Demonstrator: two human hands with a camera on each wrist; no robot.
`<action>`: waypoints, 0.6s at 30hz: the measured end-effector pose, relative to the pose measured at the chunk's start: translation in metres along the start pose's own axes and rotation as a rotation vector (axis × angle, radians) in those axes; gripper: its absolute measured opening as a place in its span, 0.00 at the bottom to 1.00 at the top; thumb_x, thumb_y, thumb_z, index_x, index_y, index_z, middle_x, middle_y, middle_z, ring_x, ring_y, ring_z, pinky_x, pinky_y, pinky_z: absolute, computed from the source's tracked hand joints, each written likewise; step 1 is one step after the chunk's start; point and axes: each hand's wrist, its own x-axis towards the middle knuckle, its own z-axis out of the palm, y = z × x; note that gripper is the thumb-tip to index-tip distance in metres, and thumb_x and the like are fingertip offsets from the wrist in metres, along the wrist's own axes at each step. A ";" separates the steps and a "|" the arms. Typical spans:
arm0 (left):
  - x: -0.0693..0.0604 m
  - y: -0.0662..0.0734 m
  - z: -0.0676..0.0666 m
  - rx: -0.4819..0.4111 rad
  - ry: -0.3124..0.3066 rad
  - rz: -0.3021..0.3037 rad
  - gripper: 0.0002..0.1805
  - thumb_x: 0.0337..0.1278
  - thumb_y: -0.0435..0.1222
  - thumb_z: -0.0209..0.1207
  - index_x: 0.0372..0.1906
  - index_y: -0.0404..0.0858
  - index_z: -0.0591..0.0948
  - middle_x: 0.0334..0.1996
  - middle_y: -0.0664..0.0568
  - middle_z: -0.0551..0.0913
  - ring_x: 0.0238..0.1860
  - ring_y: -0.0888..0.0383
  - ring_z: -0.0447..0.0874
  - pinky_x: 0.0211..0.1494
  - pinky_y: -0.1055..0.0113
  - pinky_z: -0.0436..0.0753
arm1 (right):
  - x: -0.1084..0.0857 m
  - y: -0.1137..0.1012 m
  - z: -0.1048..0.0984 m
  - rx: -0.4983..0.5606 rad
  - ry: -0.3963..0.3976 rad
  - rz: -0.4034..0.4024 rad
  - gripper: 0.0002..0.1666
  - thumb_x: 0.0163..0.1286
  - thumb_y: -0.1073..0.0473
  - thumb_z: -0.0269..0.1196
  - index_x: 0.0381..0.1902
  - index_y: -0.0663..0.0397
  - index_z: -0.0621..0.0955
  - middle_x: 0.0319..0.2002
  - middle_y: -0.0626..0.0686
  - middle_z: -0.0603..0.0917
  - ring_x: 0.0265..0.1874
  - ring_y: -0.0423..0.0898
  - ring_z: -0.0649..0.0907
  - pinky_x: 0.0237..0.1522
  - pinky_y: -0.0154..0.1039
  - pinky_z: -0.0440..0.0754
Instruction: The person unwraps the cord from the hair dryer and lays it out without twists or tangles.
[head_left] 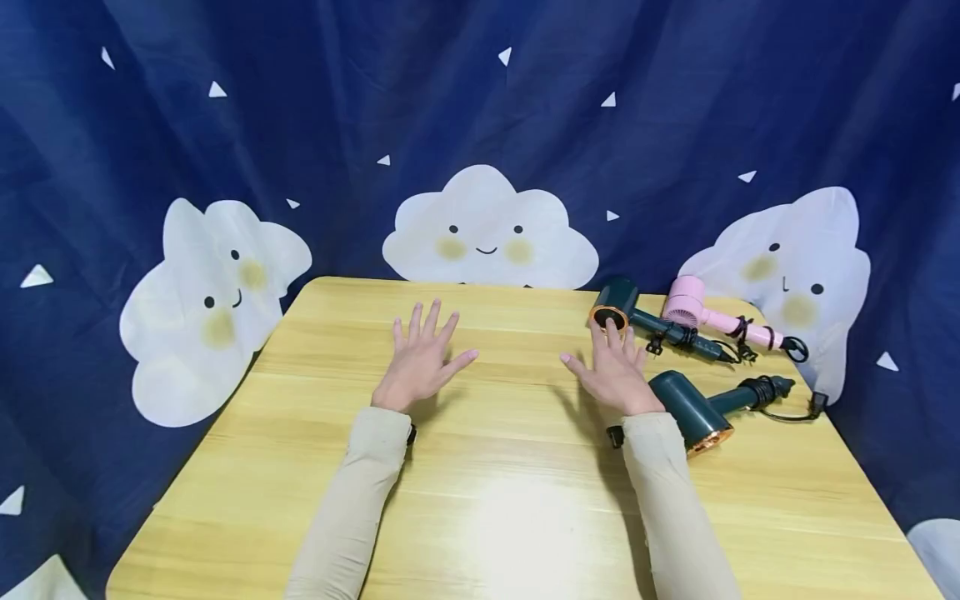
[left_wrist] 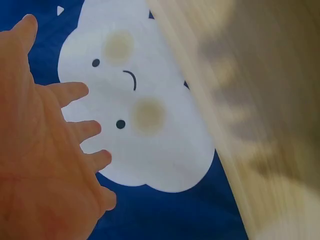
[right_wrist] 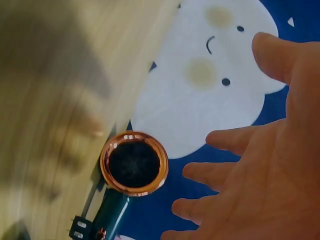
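Observation:
Fingers spread, my left hand (head_left: 422, 360) hovers over the middle of the wooden table (head_left: 300, 467) and holds nothing. My right hand (head_left: 617, 373), also spread and holding nothing, is above the table's right half. Behind its fingertips lies a dark green hair dryer (head_left: 617, 296) with a copper rim, its handle pointing right. A second dark green hair dryer (head_left: 686, 408) lies close to my right wrist, partly hidden by the sleeve. Farther back on the right is a pink hair dryer (head_left: 684, 302). Cords are wound around the handles.
A dark blue curtain (head_left: 330, 100) with white smiling clouds (head_left: 487, 208) and small triangles hangs behind and beside the table. One black plug (head_left: 818, 404) lies at the table's right edge. Bright glare shows on the front of the tabletop.

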 end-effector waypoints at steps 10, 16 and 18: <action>-0.002 0.026 0.007 -0.200 -0.057 -0.022 0.47 0.73 0.69 0.40 0.84 0.45 0.54 0.84 0.38 0.47 0.84 0.31 0.38 0.79 0.26 0.37 | -0.005 0.015 -0.032 0.014 0.015 -0.003 0.54 0.78 0.28 0.49 0.84 0.59 0.50 0.82 0.72 0.44 0.79 0.79 0.40 0.74 0.79 0.38; -0.005 0.051 0.011 -0.465 -0.177 -0.044 0.48 0.71 0.72 0.35 0.85 0.47 0.52 0.85 0.44 0.48 0.85 0.40 0.44 0.83 0.34 0.44 | -0.016 0.046 -0.057 0.012 0.001 0.029 0.55 0.79 0.28 0.45 0.83 0.63 0.48 0.80 0.75 0.47 0.77 0.82 0.43 0.71 0.82 0.43; -0.004 0.059 0.014 -0.583 -0.217 -0.061 0.49 0.70 0.74 0.34 0.85 0.49 0.51 0.85 0.47 0.50 0.84 0.43 0.49 0.83 0.37 0.50 | -0.020 0.060 -0.065 0.016 0.003 0.040 0.54 0.80 0.29 0.44 0.83 0.65 0.48 0.79 0.77 0.49 0.76 0.82 0.46 0.71 0.82 0.46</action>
